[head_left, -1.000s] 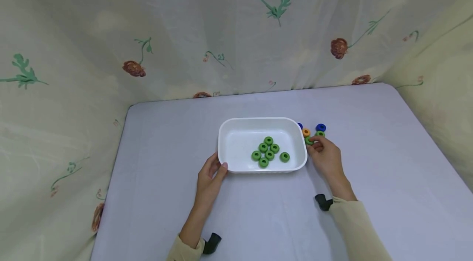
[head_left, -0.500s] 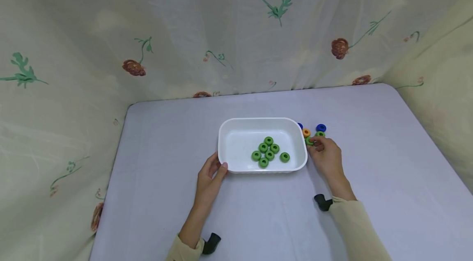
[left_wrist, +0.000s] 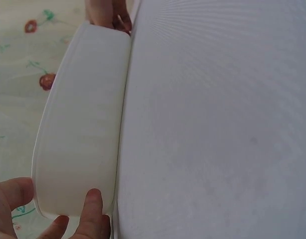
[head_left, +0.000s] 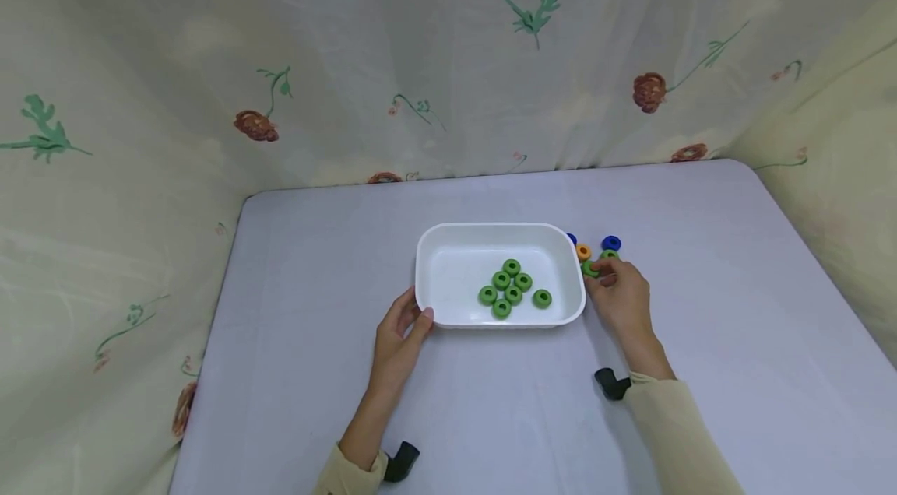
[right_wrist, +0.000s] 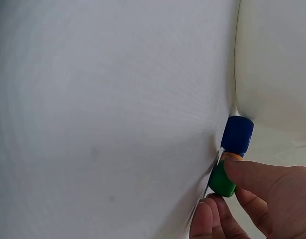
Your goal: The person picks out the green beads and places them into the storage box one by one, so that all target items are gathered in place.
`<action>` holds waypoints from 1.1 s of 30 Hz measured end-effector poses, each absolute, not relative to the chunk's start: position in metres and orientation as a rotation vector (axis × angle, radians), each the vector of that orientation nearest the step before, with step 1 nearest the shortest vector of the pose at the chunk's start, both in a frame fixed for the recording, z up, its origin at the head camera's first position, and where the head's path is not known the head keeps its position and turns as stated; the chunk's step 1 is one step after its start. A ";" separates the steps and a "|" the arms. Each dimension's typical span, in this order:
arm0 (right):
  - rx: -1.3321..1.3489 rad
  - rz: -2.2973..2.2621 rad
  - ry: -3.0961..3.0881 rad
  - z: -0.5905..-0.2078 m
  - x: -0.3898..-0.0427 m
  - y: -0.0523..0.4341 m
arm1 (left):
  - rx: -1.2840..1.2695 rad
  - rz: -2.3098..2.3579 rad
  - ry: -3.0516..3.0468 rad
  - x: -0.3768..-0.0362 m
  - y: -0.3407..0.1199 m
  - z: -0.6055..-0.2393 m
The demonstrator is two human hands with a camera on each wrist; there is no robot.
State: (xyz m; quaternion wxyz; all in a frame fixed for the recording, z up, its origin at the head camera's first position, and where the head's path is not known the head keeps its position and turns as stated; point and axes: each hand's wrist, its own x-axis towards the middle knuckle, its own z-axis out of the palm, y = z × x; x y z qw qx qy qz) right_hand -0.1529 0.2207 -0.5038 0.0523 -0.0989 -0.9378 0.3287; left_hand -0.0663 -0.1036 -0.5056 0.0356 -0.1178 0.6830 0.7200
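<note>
My left hand (head_left: 396,343) holds the white tray (head_left: 448,319) at its near left corner, thumb at the rim and fingers along the outer wall. In the left wrist view the fingers (left_wrist: 90,214) lie against the wall of the tray (left_wrist: 83,124). Several green ring-shaped beads, such as one bead (head_left: 543,298) apart from the cluster, lie in the tray's right half. My right hand (head_left: 620,299) pinches another green bead (right_wrist: 223,180) just outside the tray's right wall. In the right wrist view a blue bead (right_wrist: 237,134) and a sliver of orange show beyond it.
Beyond the right hand are an orange bead (head_left: 583,251), a green bead (head_left: 610,254) and a blue bead (head_left: 612,243). A second blue bead (head_left: 571,239) is partly hidden by the tray's rim. A white cloth covers the table (head_left: 315,246); flowered fabric (head_left: 336,90) hangs behind.
</note>
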 end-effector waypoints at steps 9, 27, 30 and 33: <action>-0.335 1.010 -2.860 -0.502 -0.150 0.220 | -0.351 2.227 2.087 -0.064 -0.103 -0.508; -0.360 1.035 -2.827 -0.489 -0.145 0.220 | -0.339 2.222 2.101 -0.066 -0.104 -0.509; -0.327 1.026 -2.800 -0.485 -0.146 0.220 | -0.345 2.232 2.096 -0.066 -0.104 -0.509; -0.320 1.032 -2.774 -0.479 -0.147 0.219 | -0.358 2.238 2.087 -0.067 -0.104 -0.509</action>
